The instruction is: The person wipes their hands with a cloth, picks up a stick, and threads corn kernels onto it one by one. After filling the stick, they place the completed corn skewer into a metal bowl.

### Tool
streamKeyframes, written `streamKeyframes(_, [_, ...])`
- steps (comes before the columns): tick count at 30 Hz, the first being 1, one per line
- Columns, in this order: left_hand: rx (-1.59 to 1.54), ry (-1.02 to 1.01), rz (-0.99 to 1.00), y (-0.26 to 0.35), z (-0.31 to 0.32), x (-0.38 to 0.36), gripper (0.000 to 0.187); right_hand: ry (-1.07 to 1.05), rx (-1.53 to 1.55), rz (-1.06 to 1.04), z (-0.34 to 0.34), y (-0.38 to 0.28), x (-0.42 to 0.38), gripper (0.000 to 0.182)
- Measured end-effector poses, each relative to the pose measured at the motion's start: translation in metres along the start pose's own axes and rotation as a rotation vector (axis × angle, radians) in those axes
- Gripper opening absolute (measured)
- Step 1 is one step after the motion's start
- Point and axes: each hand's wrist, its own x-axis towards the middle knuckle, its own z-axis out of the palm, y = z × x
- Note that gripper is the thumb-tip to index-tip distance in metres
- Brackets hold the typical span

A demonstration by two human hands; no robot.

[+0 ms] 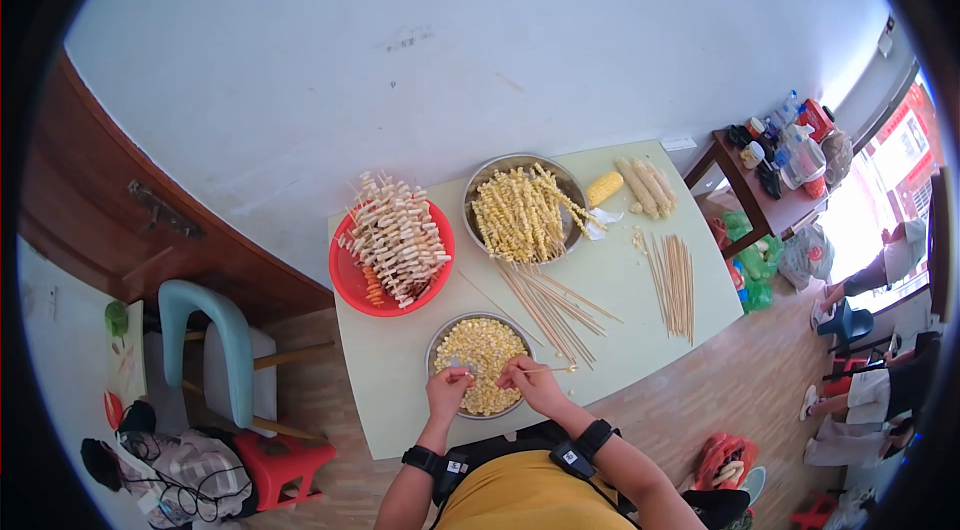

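A metal bowl of loose corn kernels [480, 340] stands at the table's near edge, below both hands. My right hand [537, 387], at its right side, grips a thin wooden skewer [548, 369] pointing right, with a small pale piece near its outer end. Over the bowl's left side, the fingertips of my left hand [450, 394] are pinched together; what lies between them is too small to make out. Several bare skewers [560, 308] lie loosely spread beyond the bowl. A bigger metal basin [470, 215] behind them holds many skewers threaded with yellow kernels [518, 215].
Left on the table, a red basin [343, 285] holds skewers of pale slices [398, 240]. A corn cob [604, 190], pale cob-like lengths [645, 187] and more skewers [673, 285] lie right. A chair [215, 350] and red stool [290, 470] stand left. Other people [870, 395] are far right.
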Motion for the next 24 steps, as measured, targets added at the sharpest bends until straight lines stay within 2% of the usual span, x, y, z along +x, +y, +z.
streamKeyframes(3, [0.058, 0.025, 0.007, 0.002, 0.001, 0.003, 0.011, -0.017, -0.068, -0.058, 0.0, 0.005, 0.001, 0.013])
streamKeyframes(10, [-0.042, 0.015, -0.015, -0.007, 0.0, 0.002, 0.013, -0.003, -0.052, -0.017, 0.004, 0.0, 0.002, 0.012])
streamKeyframes(12, [-0.054, 0.004, -0.011, -0.006, 0.002, 0.002, 0.014, 0.04, -0.06, -0.112, 0.007, 0.009, 0.003, 0.014])
streamKeyframes(16, [-0.1, 0.021, -0.039, 0.006, 0.004, 0.001, 0.015, 0.034, -0.115, -0.113, 0.007, 0.006, 0.005, 0.014])
streamKeyframes(24, [-0.07, -0.028, -0.027, 0.016, 0.002, -0.001, 0.013, 0.014, -0.023, -0.081, 0.009, 0.017, 0.008, 0.013])
